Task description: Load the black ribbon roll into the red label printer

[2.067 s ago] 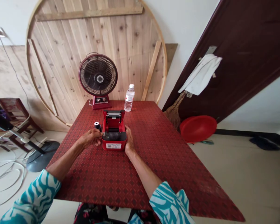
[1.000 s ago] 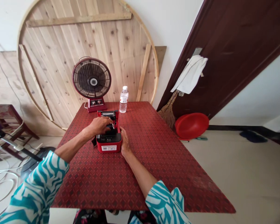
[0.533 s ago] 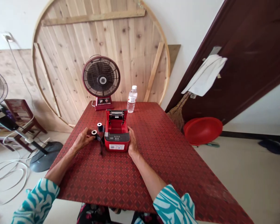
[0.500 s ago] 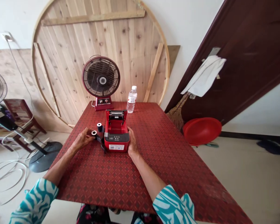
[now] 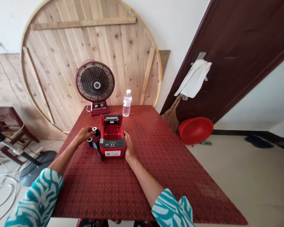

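Observation:
A small red-and-black label printer [image 5: 113, 153] sits on the table with its lid [image 5: 111, 119] raised, showing a red, hollow inside. My right hand [image 5: 130, 148] is wrapped against the printer's right side. Left of the printer stand two black ribbon rolls with pale cores, a far roll [image 5: 95, 130] and a near roll [image 5: 90, 142]. A dark strip [image 5: 99, 152] hangs beside them along the printer's left edge. The fingers of my left hand [image 5: 84, 134] are closed at the far roll; the thumb is partly hidden.
Behind the printer stand a red desk fan [image 5: 97, 85] and a water bottle [image 5: 127, 103]. The table [image 5: 142, 186] has a red patterned cover. A round wooden board [image 5: 123, 47] leans on the wall. On the right are a red basin [image 5: 196, 130], a broom [image 5: 171, 115] and a door.
My left hand has shifted from the near ribbon roll to the far one. My right hand stays on the printer. The whole view has turned slightly to the right.

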A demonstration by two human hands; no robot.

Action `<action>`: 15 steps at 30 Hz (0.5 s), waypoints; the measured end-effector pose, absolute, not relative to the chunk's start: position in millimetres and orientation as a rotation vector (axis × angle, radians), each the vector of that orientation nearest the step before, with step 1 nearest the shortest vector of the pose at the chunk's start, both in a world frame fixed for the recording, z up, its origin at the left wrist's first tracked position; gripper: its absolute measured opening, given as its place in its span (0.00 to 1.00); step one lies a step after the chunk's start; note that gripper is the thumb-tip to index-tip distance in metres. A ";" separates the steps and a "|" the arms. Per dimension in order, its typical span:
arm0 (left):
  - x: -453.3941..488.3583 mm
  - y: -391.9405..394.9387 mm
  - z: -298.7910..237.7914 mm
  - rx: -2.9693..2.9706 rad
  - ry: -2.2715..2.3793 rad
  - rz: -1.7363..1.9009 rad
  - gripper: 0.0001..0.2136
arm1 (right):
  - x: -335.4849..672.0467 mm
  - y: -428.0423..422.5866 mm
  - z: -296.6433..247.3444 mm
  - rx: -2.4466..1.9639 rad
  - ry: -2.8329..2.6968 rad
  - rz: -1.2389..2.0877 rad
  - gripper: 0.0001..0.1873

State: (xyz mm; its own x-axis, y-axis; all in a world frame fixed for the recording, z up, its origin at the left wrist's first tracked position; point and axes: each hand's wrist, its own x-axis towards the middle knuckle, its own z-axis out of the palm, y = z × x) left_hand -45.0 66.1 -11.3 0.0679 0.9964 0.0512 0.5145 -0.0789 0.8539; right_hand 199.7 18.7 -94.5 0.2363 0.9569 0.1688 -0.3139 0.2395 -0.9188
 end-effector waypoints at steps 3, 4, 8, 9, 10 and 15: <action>-48.1 52.8 8.2 1.678 1.380 1.155 0.18 | 200.2 21.1 -97.4 -0.885 -0.925 1.031 0.26; -45.9 47.1 16.1 1.722 1.327 1.174 0.19 | 200.3 21.7 -98.0 -0.884 -0.929 1.026 0.26; -16.2 31.8 38.3 2.102 1.161 0.978 0.21 | 200.5 23.0 -98.3 -0.887 -0.944 1.016 0.26; -5.7 31.3 40.4 2.215 1.150 0.913 0.20 | 200.5 22.9 -97.9 -0.888 -0.946 1.012 0.26; 4.8 32.2 41.4 2.315 1.159 0.846 0.19 | 200.4 22.8 -97.4 -0.888 -0.948 1.007 0.25; 45.5 46.4 42.9 2.580 1.403 0.353 0.13 | 199.8 23.0 -95.3 -0.888 -0.955 1.001 0.24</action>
